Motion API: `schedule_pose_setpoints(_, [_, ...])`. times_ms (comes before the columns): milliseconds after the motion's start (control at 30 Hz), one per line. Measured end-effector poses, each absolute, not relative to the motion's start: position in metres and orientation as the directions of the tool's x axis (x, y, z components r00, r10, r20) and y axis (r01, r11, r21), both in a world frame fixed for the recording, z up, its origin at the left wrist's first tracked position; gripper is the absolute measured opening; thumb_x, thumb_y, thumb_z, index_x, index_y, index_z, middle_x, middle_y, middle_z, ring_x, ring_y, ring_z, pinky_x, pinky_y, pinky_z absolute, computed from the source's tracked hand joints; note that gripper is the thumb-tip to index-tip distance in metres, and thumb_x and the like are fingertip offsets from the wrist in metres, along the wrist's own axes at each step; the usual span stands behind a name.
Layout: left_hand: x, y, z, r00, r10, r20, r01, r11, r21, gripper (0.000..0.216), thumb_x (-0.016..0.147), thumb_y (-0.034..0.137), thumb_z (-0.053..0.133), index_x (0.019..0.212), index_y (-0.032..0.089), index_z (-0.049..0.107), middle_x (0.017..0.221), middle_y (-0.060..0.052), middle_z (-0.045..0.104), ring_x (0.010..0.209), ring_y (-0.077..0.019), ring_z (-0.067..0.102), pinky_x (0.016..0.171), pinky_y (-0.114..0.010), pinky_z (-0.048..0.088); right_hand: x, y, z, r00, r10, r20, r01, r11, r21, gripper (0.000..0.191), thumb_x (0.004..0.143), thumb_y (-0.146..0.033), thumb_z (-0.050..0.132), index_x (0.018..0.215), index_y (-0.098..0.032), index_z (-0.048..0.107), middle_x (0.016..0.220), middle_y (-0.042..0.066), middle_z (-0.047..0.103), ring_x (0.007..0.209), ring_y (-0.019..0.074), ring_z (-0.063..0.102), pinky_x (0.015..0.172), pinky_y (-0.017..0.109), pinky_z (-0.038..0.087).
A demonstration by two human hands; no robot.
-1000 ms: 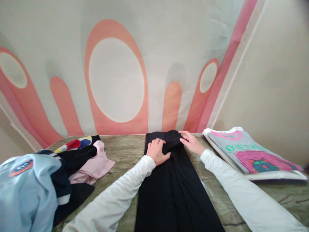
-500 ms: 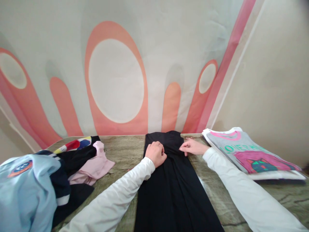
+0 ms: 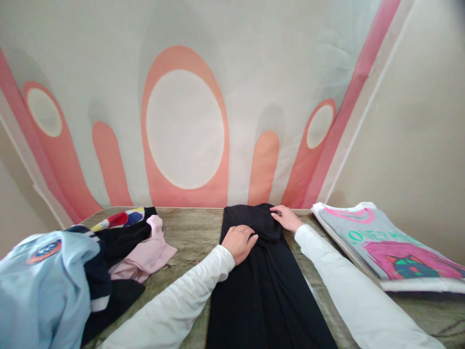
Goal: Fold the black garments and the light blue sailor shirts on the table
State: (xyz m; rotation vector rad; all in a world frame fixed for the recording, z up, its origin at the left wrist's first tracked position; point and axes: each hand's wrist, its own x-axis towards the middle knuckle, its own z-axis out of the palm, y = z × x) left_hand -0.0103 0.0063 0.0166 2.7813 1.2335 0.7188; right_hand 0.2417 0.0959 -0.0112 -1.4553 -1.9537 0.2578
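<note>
A long black garment (image 3: 265,291) lies stretched down the middle of the wooden table (image 3: 189,230), its far end bunched near the wall. My left hand (image 3: 240,242) rests flat on the cloth just below the bunched part, fingers together and stretched out. My right hand (image 3: 288,218) lies on the garment's far right edge, fingers extended along the fold. Both arms wear white long sleeves.
A heap of clothes sits at the left: a light blue top (image 3: 39,286), black pieces and a pink garment (image 3: 147,254). A folded grey T-shirt with a pink print (image 3: 385,242) lies at the right. A pink-patterned backdrop (image 3: 185,131) rises behind the table.
My left hand went from a loose fist to flat on the cloth. My right hand moved from a pinch at the garment's side up to its far edge. The view tilted slightly down.
</note>
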Motion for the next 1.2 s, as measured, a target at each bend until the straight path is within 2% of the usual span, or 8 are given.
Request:
schedule_pose_setpoints(100, [-0.015,0.016,0.013,0.545,0.733,0.408,0.732,-0.653,0.195,0.037,0.091,0.038,0.025,0.100,0.021,0.057,0.105,-0.003,0.058,0.101,-0.0158,0.051,0.088,-0.029,0.037,0.234,0.103,-0.013,-0.166,0.911,0.378,0.791,0.352,-0.500,0.013,0.074,-0.024,0.051,0.074,-0.019,0.063,0.084,0.006,0.065,0.083,0.0190,0.058,0.080,0.032,0.042])
schedule_pose_setpoints(300, [-0.041,0.049,0.001,0.357,0.859,0.368,0.875,-0.445,0.191,0.032,0.088,0.029,0.034,0.110,0.018,0.055,0.122,-0.007,0.051,0.115,-0.0189,0.043,0.096,-0.032,0.033,0.236,0.108,-0.012,-0.020,0.906,0.423,0.658,0.330,-0.677,0.023,0.078,-0.038,0.044,0.079,-0.018,0.056,0.075,0.004,0.063,0.071,0.0163,0.057,0.068,0.029,0.044])
schedule_pose_setpoints(400, [-0.056,0.062,-0.003,0.281,0.902,0.328,0.903,-0.364,0.226,0.031,0.085,0.027,0.039,0.111,0.018,0.055,0.119,-0.007,0.054,0.109,-0.0178,0.048,0.093,-0.029,0.035,0.235,0.113,-0.012,0.055,0.916,0.397,0.564,0.300,-0.770,0.023,0.074,-0.040,0.050,0.077,-0.018,0.056,0.075,0.004,0.063,0.073,0.0166,0.058,0.069,0.029,0.044])
schedule_pose_setpoints(567, [-0.071,0.077,-0.001,0.169,0.929,0.328,0.909,-0.275,0.312,0.027,0.083,0.035,0.044,0.100,0.021,0.061,0.107,-0.004,0.061,0.099,-0.0176,0.054,0.087,-0.027,0.038,0.230,0.116,-0.019,0.203,0.946,0.253,0.394,0.158,-0.906,0.027,0.066,-0.038,0.058,0.081,-0.016,0.058,0.080,0.007,0.064,0.078,0.0177,0.058,0.073,0.031,0.044])
schedule_pose_setpoints(700, [-0.071,0.094,0.003,0.053,0.953,0.297,0.912,-0.168,0.374,0.029,0.080,0.043,0.047,0.092,0.023,0.064,0.100,-0.004,0.064,0.094,-0.0182,0.055,0.079,-0.026,0.040,0.230,0.115,-0.028,0.196,0.941,0.275,0.455,0.161,-0.876,0.027,0.066,-0.035,0.059,0.085,-0.016,0.059,0.089,0.008,0.063,0.085,0.0181,0.058,0.080,0.032,0.043])
schedule_pose_setpoints(900, [-0.062,0.118,0.005,-0.064,0.965,0.255,0.930,-0.035,0.365,0.031,0.076,0.046,0.051,0.094,0.023,0.064,0.099,-0.007,0.064,0.090,-0.0204,0.058,0.075,-0.029,0.041,0.228,0.110,-0.035,0.124,0.905,0.406,0.653,0.234,-0.721,0.022,0.070,-0.028,0.052,0.089,-0.018,0.058,0.094,0.006,0.062,0.091,0.0182,0.056,0.086,0.034,0.040])
schedule_pose_setpoints(1033, [-0.057,0.126,0.004,-0.069,0.964,0.257,0.940,-0.023,0.340,0.031,0.076,0.046,0.051,0.093,0.023,0.064,0.100,-0.008,0.063,0.091,-0.0207,0.057,0.076,-0.031,0.040,0.224,0.106,-0.034,0.118,0.891,0.439,0.695,0.242,-0.677,0.021,0.071,-0.024,0.050,0.090,-0.018,0.057,0.094,0.006,0.063,0.091,0.0182,0.056,0.086,0.034,0.040])
schedule_pose_setpoints(1200, [-0.053,0.132,0.004,-0.041,0.963,0.266,0.950,-0.045,0.309,0.025,0.077,0.040,0.049,0.083,0.023,0.067,0.091,-0.008,0.065,0.088,-0.0220,0.058,0.074,-0.031,0.041,0.223,0.105,-0.033,0.130,0.888,0.440,0.710,0.227,-0.667,0.022,0.072,-0.025,0.049,0.092,-0.018,0.057,0.093,0.005,0.063,0.090,0.0186,0.057,0.084,0.034,0.041])
